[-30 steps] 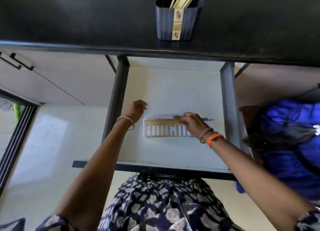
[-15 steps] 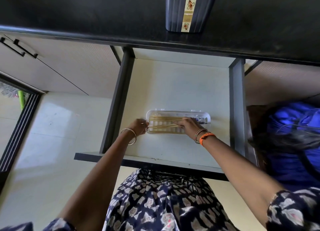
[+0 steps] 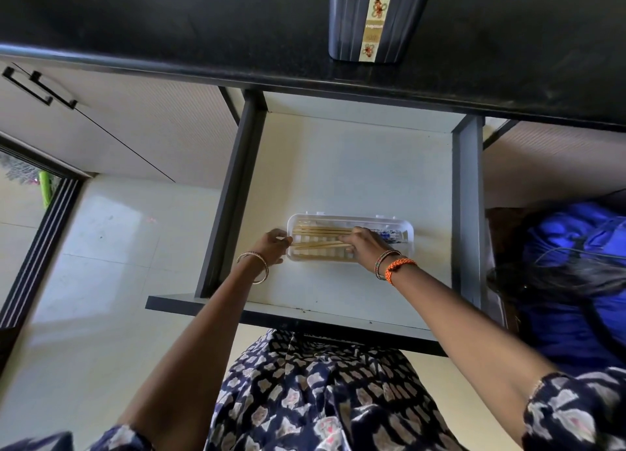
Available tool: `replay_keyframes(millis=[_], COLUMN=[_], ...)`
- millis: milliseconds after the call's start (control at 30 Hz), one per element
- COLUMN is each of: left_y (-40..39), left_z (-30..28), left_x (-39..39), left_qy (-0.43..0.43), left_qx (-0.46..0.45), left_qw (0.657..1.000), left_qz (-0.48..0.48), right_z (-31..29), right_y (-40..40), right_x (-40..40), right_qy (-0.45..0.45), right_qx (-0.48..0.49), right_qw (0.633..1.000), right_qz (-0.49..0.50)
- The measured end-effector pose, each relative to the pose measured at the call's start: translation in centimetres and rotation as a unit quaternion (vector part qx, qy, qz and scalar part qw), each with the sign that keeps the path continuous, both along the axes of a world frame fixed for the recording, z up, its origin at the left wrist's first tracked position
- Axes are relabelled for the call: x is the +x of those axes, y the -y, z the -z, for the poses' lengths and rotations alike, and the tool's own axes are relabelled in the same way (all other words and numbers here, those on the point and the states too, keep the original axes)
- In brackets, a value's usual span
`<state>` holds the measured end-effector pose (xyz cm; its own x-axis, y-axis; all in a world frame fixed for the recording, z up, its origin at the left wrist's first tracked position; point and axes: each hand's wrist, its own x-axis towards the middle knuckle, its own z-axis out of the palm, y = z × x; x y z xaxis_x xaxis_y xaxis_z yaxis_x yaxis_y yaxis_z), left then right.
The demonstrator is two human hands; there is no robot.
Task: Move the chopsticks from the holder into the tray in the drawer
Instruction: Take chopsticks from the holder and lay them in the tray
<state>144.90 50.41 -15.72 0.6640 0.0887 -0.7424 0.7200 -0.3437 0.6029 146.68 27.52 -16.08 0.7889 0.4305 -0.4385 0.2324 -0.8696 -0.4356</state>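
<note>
The open drawer (image 3: 355,166) has a smooth pale floor. On it lies the white plastic tray (image 3: 408,229), oblong with rounded corners. Thin wooden chopsticks (image 3: 318,230) lie inside (more stand in the ribbed dark holder (image 3: 349,34) at 12 o'clock). The right hand (image 3: 367,247) pinches one pair; the left hand (image 3: 273,245) grips the tray's 9 o'clock end.
</note>
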Motion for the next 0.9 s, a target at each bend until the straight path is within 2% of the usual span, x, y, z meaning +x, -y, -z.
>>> replay_keyframes(millis=[467,667,900], left_y=[-0.3,-0.8,-0.7], left_z=[-0.1,0.5,0.9], left_x=[-0.5,-0.4,-0.2], left_qy=[-0.014,0.003,0.01], left_qx=[-0.027,-0.021,-0.024], left_qw=[1.0,1.0,1.0], left_qz=[-0.006,0.002,-0.016], right_z=[-0.1,-1.0,-0.9], right_y=[-1.2,-1.5,-2.1], right_x=[0.5,1.0,0.6], right_qy=[-0.035,0.052,0.072], right_qx=[0.013,-0.016,-0.034], right_qw=[0.999,0.998,0.996], right_qz=[0.004,0.006,-0.035])
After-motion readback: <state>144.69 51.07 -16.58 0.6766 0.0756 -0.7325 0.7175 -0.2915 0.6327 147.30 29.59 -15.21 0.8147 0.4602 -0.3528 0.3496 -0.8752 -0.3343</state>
